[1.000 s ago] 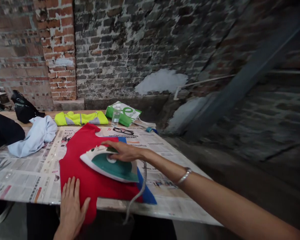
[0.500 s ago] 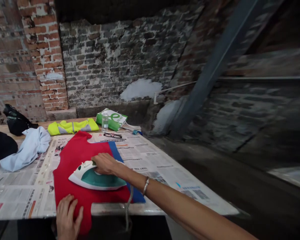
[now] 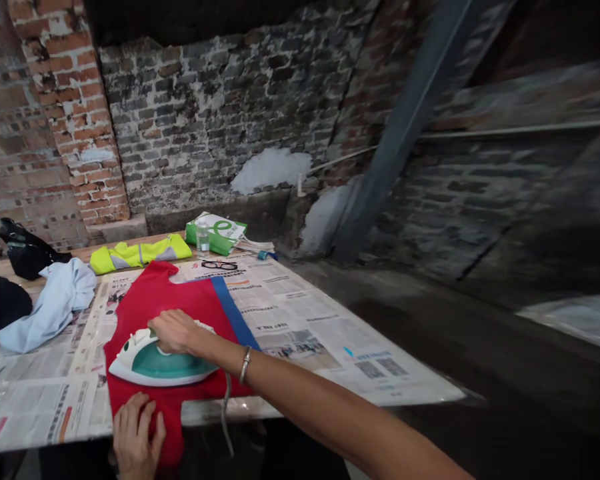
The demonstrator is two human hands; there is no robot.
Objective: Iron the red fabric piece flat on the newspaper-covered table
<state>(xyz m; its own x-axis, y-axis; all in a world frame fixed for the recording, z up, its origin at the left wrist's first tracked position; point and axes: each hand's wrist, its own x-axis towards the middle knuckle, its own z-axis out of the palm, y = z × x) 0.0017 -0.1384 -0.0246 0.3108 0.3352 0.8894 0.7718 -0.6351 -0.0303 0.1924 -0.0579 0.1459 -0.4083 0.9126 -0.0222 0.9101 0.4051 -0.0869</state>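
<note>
Two hands on the job here, on a table spread with newspaper [image 3: 300,340]. Nearest to me, the left hand [image 3: 135,437] sits at the near edge, fingers spread open and flat on a red cloth piece [image 3: 145,293], just pinning it, not gripping anything. That red piece has a blue strip [image 3: 233,313] down one side and hangs a bit over the table edge.

The right hand [image 3: 176,332], silver bangle [image 3: 245,365] on the wrist, has its fingers clenched around the handle of a white and teal steam iron [image 3: 160,363]. The iron lies flat on the lower part of the red cloth, just beyond the left hand, and its grey cord [image 3: 225,413] drops off the table edge. Can't tell what's in its water tank.

Further left, there's a crumpled pale blue shirt [image 3: 55,307] next to a dark cloth [image 3: 0,303]. Past the red piece are a pair of glasses [image 3: 219,265], a hi-vis yellow vest [image 3: 140,255], a clear plastic bottle [image 3: 203,240] with water in it, a green and white bag [image 3: 215,233] and a black bag [image 3: 25,250]; no idea what's inside either bag. Behind it all, a rough brick wall [image 3: 220,113].
</note>
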